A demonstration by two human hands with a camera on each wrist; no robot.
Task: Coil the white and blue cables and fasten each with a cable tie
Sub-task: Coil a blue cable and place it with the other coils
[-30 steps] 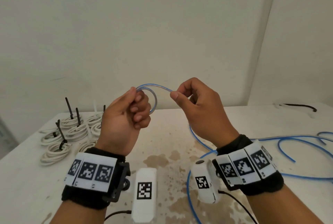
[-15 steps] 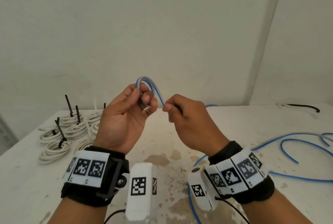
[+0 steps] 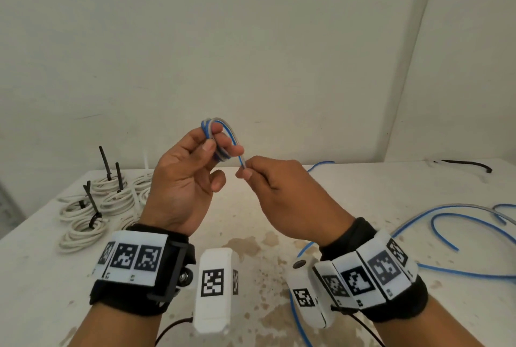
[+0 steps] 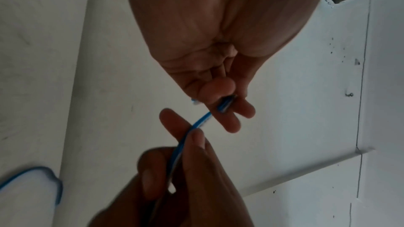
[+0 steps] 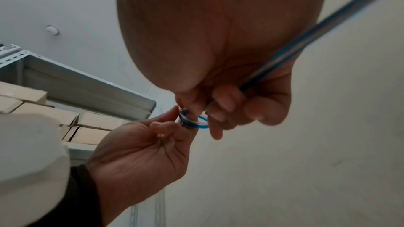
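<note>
My left hand (image 3: 195,168) is raised above the table and pinches a small coil of blue cable (image 3: 223,134) between thumb and fingers; the loop (image 5: 194,122) wraps around its fingertips. My right hand (image 3: 268,179), just to the right, pinches the same blue cable (image 4: 196,125) a short way past the coil. From that hand the cable runs down past the wrist (image 5: 306,40) to loose blue lengths (image 3: 446,218) on the table at right. Several white cable coils (image 3: 83,229) with black ties (image 3: 92,204) lie at the left.
The white table (image 3: 349,187) is stained brown near the front middle. A black cable tie (image 3: 469,163) lies at the far right back edge. Walls stand close behind. Shelving with cardboard boxes (image 5: 91,122) shows in the right wrist view.
The loop has been wound tighter into a small coil on my left fingers. My right hand has slid in toward the left hand and lower, drawing more blue cable up.
</note>
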